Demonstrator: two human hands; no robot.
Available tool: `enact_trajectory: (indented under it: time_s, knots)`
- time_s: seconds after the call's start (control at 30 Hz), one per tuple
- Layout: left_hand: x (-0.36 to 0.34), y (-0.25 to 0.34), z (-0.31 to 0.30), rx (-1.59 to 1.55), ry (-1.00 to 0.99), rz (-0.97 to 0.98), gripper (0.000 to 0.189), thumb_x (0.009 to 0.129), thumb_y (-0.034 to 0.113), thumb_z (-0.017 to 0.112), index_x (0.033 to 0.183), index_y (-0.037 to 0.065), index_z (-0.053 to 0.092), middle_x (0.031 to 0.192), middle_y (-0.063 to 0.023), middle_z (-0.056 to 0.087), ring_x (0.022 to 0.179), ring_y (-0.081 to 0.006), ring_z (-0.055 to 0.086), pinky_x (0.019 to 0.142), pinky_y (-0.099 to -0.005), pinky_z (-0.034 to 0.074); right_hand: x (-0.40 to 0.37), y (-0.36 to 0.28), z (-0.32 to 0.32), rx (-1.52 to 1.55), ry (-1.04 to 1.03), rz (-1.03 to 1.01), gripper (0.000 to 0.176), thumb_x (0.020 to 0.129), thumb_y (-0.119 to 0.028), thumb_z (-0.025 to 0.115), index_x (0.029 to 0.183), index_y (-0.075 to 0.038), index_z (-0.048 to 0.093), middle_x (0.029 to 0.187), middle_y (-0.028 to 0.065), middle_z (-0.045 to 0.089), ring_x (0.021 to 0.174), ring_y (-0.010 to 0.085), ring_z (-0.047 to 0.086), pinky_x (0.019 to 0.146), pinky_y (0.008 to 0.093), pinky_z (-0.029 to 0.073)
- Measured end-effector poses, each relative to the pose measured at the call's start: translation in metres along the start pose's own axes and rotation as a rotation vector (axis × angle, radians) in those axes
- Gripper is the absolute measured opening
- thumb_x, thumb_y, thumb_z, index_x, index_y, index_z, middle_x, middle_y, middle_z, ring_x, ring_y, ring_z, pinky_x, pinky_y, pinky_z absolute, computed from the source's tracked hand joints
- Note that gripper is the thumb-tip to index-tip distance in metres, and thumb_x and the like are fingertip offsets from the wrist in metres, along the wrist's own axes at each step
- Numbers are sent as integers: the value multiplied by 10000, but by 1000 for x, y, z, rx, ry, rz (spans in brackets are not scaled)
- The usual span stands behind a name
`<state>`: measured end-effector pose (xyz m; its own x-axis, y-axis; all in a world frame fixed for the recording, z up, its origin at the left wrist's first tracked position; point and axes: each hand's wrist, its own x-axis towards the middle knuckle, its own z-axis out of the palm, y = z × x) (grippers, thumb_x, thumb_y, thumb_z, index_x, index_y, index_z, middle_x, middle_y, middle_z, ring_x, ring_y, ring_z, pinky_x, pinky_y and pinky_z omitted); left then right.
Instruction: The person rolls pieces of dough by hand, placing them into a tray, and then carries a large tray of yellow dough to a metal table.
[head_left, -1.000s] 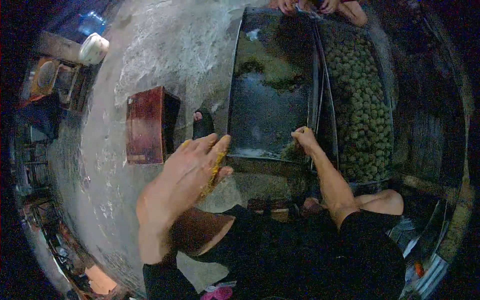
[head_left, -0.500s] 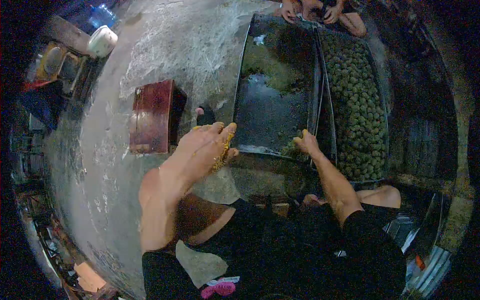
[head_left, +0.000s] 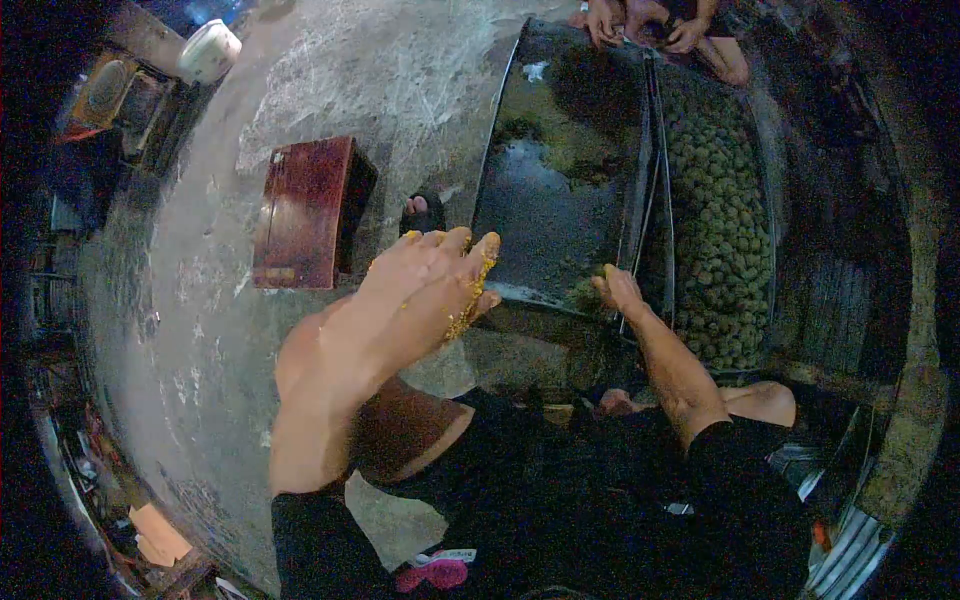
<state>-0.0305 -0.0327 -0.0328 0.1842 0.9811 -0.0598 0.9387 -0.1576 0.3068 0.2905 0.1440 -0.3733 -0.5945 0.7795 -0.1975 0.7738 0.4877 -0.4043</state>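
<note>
My left hand (head_left: 435, 285) is raised left of the dark tray's near corner, back upward, fingers stretched out and slightly apart, with yellow-green crumbs stuck along the thumb side and fingertips. Over the near right corner of the dark metal tray (head_left: 560, 225), my right hand (head_left: 619, 291) has its fingers bent down by a small heap of greenish crumbly material (head_left: 585, 295); whether it pinches any is too small to tell. More greenish material (head_left: 600, 110) covers the tray's far part. A second tray to the right holds many round greenish balls (head_left: 715, 200).
A red-brown wooden stool (head_left: 305, 215) stands on the concrete floor at left. Another person's hands (head_left: 685, 37) are at the trays' far end. A white container (head_left: 210, 52) sits at the far left. My knees flank the near side.
My left hand has moved slightly right and up in the view, its fingers more spread. My right hand stays at the tray's near right corner. The whole view has shifted slightly.
</note>
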Motion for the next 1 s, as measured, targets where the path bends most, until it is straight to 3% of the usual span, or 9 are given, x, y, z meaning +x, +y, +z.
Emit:
enact_trajectory:
  time_s: [0.1,0.27,0.43,0.5,0.6,0.77,0.9,0.97,1.0]
  knots:
    - [1,-4,7,13,32,27,422,817,305,583,1134,35,514,954,-170,572,915,-337,572,779,-414,468,3,22,19,278,-76,41,398,831,-376,595,728,-13,472,618,207,546,613,416,546,546,481,395]
    - [2,-2,5,10,1,10,427,820,306,583,1139,31,511,945,-180,572,912,-340,575,779,-415,469,-11,-42,-41,-17,-36,149,379,846,-345,572,698,-6,491,666,213,571,661,423,557,593,471,414]
    - [9,5,4,24,-9,17,446,828,318,578,1156,24,502,946,-187,572,908,-343,578,774,-415,472,-8,-16,-27,50,-14,31,309,849,-288,557,749,1,517,704,216,578,715,418,562,633,486,410]
    - [13,11,-2,3,-192,-81,471,844,305,567,1222,38,479,1147,-179,553,1017,-352,555,863,-410,463,-6,-18,-32,36,10,95,305,853,-289,545,770,4,535,716,215,581,739,420,565,640,486,409]
    - [15,11,3,17,-185,-60,475,841,301,571,1221,34,474,1153,-179,549,1019,-353,553,865,-408,460,-6,-3,-23,344,-55,101,383,875,-357,492,794,11,560,687,208,571,700,416,557,627,472,402]
    - [21,10,7,15,-211,-29,497,839,308,572,1240,35,463,1175,-185,540,1043,-350,545,888,-404,454,-7,-41,-55,405,220,378,396,900,-370,476,762,-13,577,591,157,528,597,279,546,573,426,381]
    - [22,16,3,39,-222,-18,503,848,316,563,1258,43,460,1211,-183,522,1090,-342,523,920,-396,438,-2,-29,-53,458,126,456,256,886,-298,536,834,-56,598,662,121,577,638,201,567,561,390,393]
    - [24,22,1,39,-235,-44,497,851,315,560,1260,51,462,1218,-178,520,1099,-342,517,926,-397,434,-11,-32,-56,1206,64,475,165,880,-250,556,919,-92,585,788,84,618,661,165,559,553,347,405]
    - [24,23,0,43,-245,-74,491,854,315,558,1262,59,463,1225,-173,517,1107,-342,512,932,-397,429,-14,-34,-60,1204,66,474,165,880,-250,556,919,-92,585,788,84,618,661,165,559,553,347,405]
